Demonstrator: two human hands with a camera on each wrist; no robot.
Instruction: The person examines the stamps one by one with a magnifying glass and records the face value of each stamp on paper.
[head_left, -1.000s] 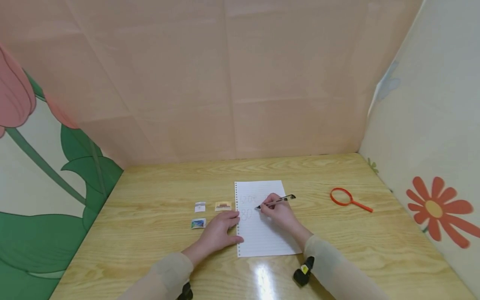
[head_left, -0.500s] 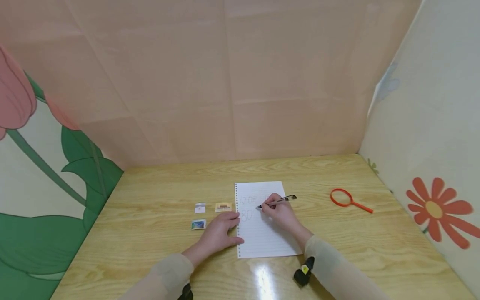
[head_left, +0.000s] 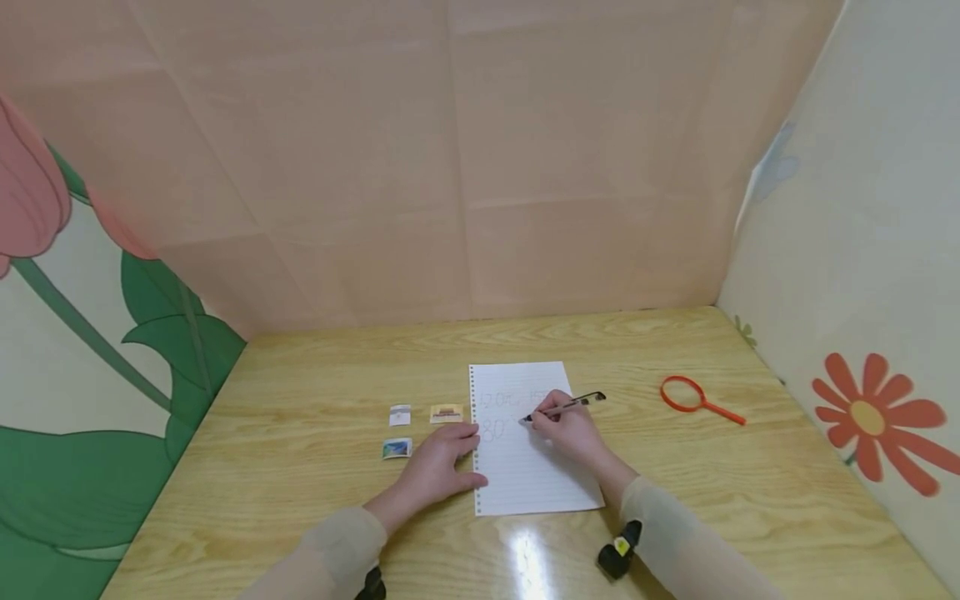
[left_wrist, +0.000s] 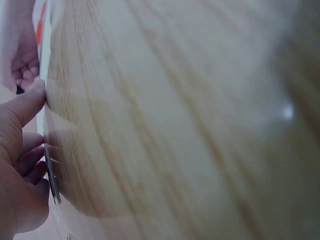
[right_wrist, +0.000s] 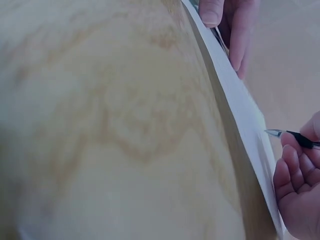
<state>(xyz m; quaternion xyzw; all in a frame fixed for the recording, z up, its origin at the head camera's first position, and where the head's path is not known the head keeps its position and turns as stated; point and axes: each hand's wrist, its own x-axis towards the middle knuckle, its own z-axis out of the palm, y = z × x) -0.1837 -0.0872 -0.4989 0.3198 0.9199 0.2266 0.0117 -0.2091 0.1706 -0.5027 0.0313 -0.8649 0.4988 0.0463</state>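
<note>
A sheet of lined white paper, with punched holes down its left edge, lies on the table and bears faint handwritten figures, an 80 among them. My right hand pinches a pen with a black grip and clear barrel, the tip down at the sheet just right of the 80. The right wrist view shows the pen's pointed tip close over the paper. My left hand rests along the sheet's left edge, thumb and fingertips on the holes, fingers relaxed. Part of the upper writing is hidden behind the right hand.
Left of the paper lie three small picture cards: a yellowish one, a pale one and a blue-green one. A red magnifying glass lies to the right on the wooden table. Walls border the back and sides.
My right hand has shifted slightly right with the pen, uncovering more of the upper line of writing. The left hand and the paper hold their place.
</note>
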